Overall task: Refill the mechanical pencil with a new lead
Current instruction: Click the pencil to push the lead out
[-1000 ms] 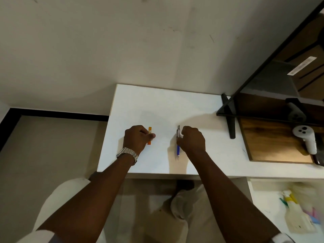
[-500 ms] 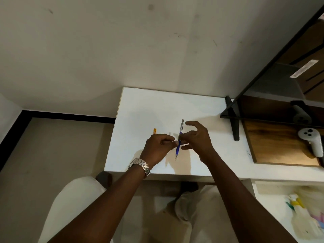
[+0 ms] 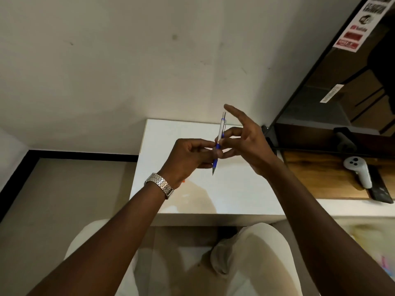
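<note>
The mechanical pencil (image 3: pixel 220 131), with a white barrel and a blue grip, is held nearly upright above the white table (image 3: pixel 235 189), tip pointing down. My left hand (image 3: pixel 190 154) pinches it at the blue grip. My right hand (image 3: pixel 250 144) is just right of it with fingers spread and the index finger raised; its middle fingertips lie against the barrel. A sliver of the orange lead case (image 3: pixel 183 180) shows on the table beside my left wrist; the rest is hidden.
A black-framed shelf (image 3: pixel 299 92) stands at the right against the wall. On a wooden board (image 3: pixel 320 178) beside the table lies a white controller (image 3: pixel 359 169). My knees are under the table's front edge.
The pencil has risen off the table and higher in view. My left hand left the orange case and took the pencil's grip; my right hand's fingers have spread apart.
</note>
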Motion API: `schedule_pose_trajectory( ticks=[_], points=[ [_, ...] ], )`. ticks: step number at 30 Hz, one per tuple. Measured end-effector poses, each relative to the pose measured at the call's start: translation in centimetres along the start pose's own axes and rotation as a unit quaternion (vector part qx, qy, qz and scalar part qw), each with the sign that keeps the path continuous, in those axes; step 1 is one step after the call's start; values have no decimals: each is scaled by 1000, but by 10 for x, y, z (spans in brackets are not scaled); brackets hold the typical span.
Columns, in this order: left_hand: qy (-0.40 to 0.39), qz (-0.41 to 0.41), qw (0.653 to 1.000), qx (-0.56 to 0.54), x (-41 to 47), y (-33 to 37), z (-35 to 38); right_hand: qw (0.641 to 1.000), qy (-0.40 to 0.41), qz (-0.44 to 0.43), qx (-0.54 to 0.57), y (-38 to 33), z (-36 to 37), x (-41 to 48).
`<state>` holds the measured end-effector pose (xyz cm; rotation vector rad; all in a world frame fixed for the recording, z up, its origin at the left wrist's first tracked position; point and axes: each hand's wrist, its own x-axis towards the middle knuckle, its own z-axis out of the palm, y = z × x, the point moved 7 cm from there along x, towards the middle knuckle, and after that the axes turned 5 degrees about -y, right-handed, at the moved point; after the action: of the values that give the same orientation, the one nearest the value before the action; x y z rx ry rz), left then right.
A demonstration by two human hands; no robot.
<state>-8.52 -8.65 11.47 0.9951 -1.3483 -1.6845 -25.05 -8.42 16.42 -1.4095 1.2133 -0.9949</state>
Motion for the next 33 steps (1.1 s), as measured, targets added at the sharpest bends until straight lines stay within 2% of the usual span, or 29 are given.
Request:
schedule_pose_trajectory(
  ticks=[7, 33],
  points=[
    [2, 19, 999, -32, -2, 27, 4, 999, -23, -43, -25, -33, -3, 6],
    [17, 16, 999, -42, -1, 28, 1, 999, 2, -39, -20, -31, 0, 15]
  ],
)
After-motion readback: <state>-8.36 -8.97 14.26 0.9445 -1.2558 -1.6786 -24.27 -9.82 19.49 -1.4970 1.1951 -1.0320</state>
